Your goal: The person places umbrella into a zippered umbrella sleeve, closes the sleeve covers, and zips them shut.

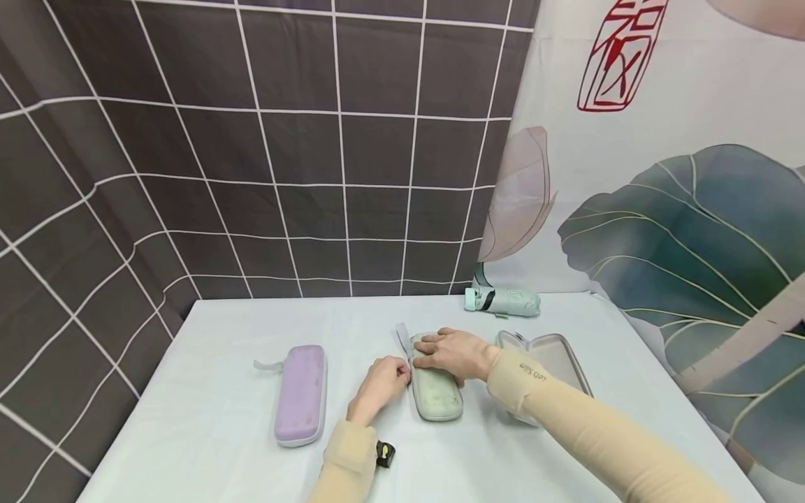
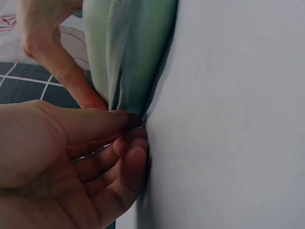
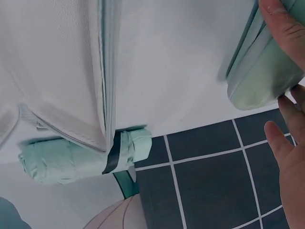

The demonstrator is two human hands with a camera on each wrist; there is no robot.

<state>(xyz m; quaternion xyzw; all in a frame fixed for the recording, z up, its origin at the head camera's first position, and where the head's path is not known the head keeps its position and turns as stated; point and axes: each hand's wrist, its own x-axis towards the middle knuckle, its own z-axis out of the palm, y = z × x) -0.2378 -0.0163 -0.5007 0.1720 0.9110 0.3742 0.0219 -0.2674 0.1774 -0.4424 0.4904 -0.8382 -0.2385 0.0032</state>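
A pale green zip case (image 1: 439, 398) lies on the white table in front of me. My right hand (image 1: 455, 355) holds it from above, fingers spread over its top and thumb at its right edge. At the case's left side, my left hand (image 1: 380, 381) pinches a small dark zipper pull (image 2: 135, 119) between thumb and forefinger; most of the pull is hidden. The zipper track (image 2: 116, 62) runs up to those fingertips in the left wrist view. A grey strap (image 1: 403, 338) sticks out near the case's far left corner.
A closed purple case (image 1: 302, 395) with a side strap lies to the left. On the right stands an opened grey-lined case (image 1: 556, 356), partly behind my right forearm. A folded mint umbrella (image 1: 509, 302) lies at the table's back edge, before hanging cloths.
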